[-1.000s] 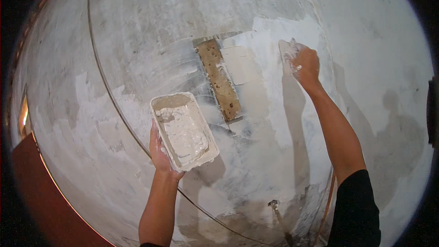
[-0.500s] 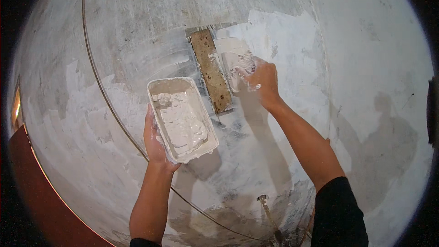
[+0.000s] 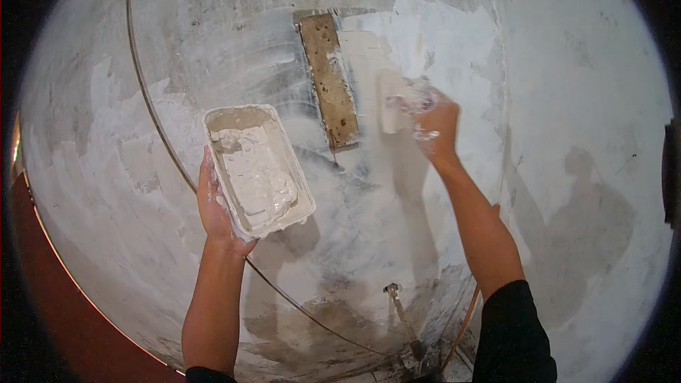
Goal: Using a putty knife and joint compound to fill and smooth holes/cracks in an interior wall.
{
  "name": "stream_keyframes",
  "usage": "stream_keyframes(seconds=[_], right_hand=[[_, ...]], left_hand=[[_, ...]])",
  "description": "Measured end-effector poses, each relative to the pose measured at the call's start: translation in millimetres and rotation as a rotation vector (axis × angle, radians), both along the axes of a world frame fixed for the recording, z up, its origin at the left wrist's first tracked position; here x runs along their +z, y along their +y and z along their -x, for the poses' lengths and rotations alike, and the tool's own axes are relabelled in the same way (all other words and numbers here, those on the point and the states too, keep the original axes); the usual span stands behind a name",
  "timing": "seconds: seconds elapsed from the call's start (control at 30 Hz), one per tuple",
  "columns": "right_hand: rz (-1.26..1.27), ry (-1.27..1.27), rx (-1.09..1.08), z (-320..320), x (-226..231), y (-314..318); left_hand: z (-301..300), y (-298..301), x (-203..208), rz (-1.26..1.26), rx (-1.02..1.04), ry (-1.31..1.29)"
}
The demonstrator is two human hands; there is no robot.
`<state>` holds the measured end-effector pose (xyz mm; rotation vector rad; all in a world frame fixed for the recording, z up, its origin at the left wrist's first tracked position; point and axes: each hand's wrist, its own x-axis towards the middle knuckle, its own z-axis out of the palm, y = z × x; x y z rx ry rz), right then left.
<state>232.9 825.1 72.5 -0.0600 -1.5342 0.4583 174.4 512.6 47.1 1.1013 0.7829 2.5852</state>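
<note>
My left hand (image 3: 218,206) supports a pale rectangular tub (image 3: 310,202) from its left side and underneath, with the fingers partly hidden behind it. Thick off-white putty (image 3: 259,177) lies inside the tub and coats its rim. My right hand (image 3: 441,124) is closed round a putty scraper whose pale blade (image 3: 390,105) lies against the wall. Putty smears the fingers, and motion blurs them and the handle. To the left of the blade, a brown pitted strip (image 3: 328,85) runs almost upright in the wall, and a damp, freshly coated band lies between the two.
The grey wall (image 3: 234,0) bears patchy white coating. A thin dark cable (image 3: 142,89) curves down its left side and passes behind my left wrist. Low on the wall, a pipe fitting (image 3: 396,298) sticks out. A reddish-brown surface (image 3: 57,291) fills the lower left.
My right hand has drawn the scraper rightward and somewhat down, away from the brown strip. The tub in my left hand has shifted left. The view has tilted slightly lower.
</note>
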Motion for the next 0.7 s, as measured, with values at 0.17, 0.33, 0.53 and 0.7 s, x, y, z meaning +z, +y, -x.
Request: stream_keyframes(seconds=[0.17,0.33,0.53,0.7], right_hand=[[-0.021,-0.139,-0.051,24.6,-14.5,-1.0],[0.051,-0.096,-0.151,21.4,-42.5,51.1],[0.217,-0.087,-0.43,-26.9,-81.1,79.1],[0.262,-0.008,-0.068,-22.2,-77.5,35.4]], left_hand=[[-7.4,19.8,-18.7,0.002,-0.018,-0.025],[-6.7,1.4,-53.2,-0.05,0.02,-0.106],[12.8,-16.6,-67.0,0.033,0.036,-0.123],[0.2,7.5,-63.7,0.04,0.017,-0.119]])
